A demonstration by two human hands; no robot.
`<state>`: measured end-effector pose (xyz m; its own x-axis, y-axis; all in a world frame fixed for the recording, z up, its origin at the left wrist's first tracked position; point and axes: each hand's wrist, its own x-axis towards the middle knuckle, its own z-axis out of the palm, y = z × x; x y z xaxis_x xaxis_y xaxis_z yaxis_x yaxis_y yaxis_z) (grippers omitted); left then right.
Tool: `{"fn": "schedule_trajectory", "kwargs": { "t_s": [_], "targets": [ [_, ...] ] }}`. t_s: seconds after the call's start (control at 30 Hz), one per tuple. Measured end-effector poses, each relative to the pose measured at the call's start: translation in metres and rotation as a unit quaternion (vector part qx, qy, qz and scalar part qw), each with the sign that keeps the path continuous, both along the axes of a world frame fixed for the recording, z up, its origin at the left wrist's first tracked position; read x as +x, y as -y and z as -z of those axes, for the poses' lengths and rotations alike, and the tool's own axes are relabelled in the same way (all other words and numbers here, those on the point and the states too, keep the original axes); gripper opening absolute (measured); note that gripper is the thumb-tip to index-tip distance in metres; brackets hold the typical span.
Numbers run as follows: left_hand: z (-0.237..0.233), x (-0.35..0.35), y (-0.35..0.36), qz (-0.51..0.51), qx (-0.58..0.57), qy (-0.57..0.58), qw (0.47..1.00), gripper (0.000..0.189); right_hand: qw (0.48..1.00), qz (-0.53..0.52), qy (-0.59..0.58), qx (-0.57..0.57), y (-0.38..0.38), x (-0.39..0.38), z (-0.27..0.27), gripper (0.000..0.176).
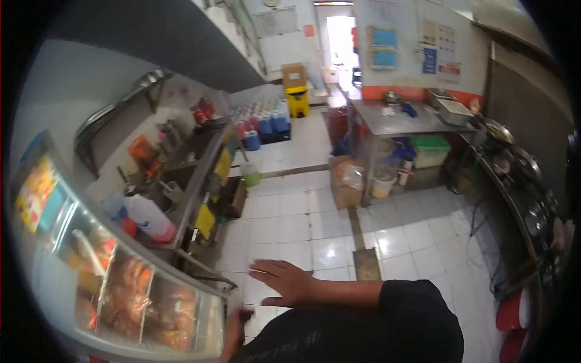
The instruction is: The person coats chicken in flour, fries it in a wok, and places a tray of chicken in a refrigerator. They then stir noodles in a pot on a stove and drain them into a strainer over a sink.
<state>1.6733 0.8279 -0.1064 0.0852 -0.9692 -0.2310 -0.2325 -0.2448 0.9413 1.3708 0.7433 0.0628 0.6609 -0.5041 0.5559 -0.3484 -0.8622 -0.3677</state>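
My right hand (285,282) is held out over the tiled floor, palm down. Its fingers are stretched and the thumb stands apart, with nothing in it. Lower down, my left hand (236,331) shows only in part beside the right end of a glass-topped chest freezer (209,323). Its thumb sticks out from the rest of the hand, and no held thing shows. Inside the freezer lie plastic bags of orange-red food (128,287), split by dividers. A white scoop or stick-like piece (89,253) shows near its upper left.
A sink counter (200,181) runs along the left, bearing a jug of pink liquid (148,219). Behind it stand several bottles of coloured liquid (266,123) and a yellow bin (298,103). A steel table (387,124) stands ahead; a stove counter (505,196) with pans lines the right.
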Motion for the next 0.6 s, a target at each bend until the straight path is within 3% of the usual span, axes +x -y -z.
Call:
{"fn": "schedule_trajectory", "kwargs": {
  "t_s": [0.03,0.07,0.1,0.13,0.17,0.23,0.3,0.37,0.43,0.5,0.57,0.6],
  "targets": [
    [-0.075,-0.056,0.037,0.116,-0.079,-0.012,0.99,0.054,0.996,-0.004,0.079,-0.046,-0.002,-0.013,-0.028,0.079],
    [-0.086,-0.091,0.075,0.188,-0.142,-0.15,0.96,0.065,0.993,0.025,0.074,-0.089,0.002,-0.03,-0.044,0.078],
    [-0.116,-0.141,0.098,0.143,-0.183,-0.22,0.947,0.074,0.988,0.052,0.069,-0.131,0.007,-0.048,-0.053,0.077],
    [-0.155,-0.171,0.123,0.214,-0.238,-0.209,0.924,0.078,0.993,0.114,-0.01,0.03,0.023,-0.073,-0.049,0.073],
    [-0.193,-0.194,0.144,0.282,-0.291,-0.196,0.893,0.082,0.963,0.169,-0.083,0.193,0.04,-0.098,-0.035,0.069],
    [-0.23,-0.237,0.178,0.318,-0.296,-0.346,0.832,0.09,0.879,0.305,-0.239,0.278,0.056,-0.177,0.005,0.063],
    [-0.246,-0.277,0.196,0.351,-0.267,-0.386,0.81,0.091,0.882,0.407,-0.056,0.232,0.043,-0.249,0.042,0.062],
    [-0.244,-0.33,0.218,0.397,-0.233,-0.431,0.776,0.093,0.868,0.47,0.082,0.137,0.022,-0.287,0.019,0.066],
    [-0.231,-0.39,0.236,0.482,-0.162,-0.461,0.727,0.094,0.868,0.484,0.113,-0.016,0.011,-0.308,-0.031,0.071],
    [-0.221,-0.444,0.247,0.542,-0.136,-0.428,0.71,0.1,0.85,0.488,0.159,-0.114,0.007,-0.322,-0.073,0.079],
    [-0.214,-0.499,0.25,0.606,-0.053,-0.408,0.681,0.1,0.81,0.505,0.181,-0.236,0.016,-0.337,-0.084,0.085],
    [-0.206,-0.542,0.248,0.633,-0.059,-0.372,0.676,0.1,0.834,0.509,0.055,-0.205,0.033,-0.373,-0.065,0.091]
  ]
}}
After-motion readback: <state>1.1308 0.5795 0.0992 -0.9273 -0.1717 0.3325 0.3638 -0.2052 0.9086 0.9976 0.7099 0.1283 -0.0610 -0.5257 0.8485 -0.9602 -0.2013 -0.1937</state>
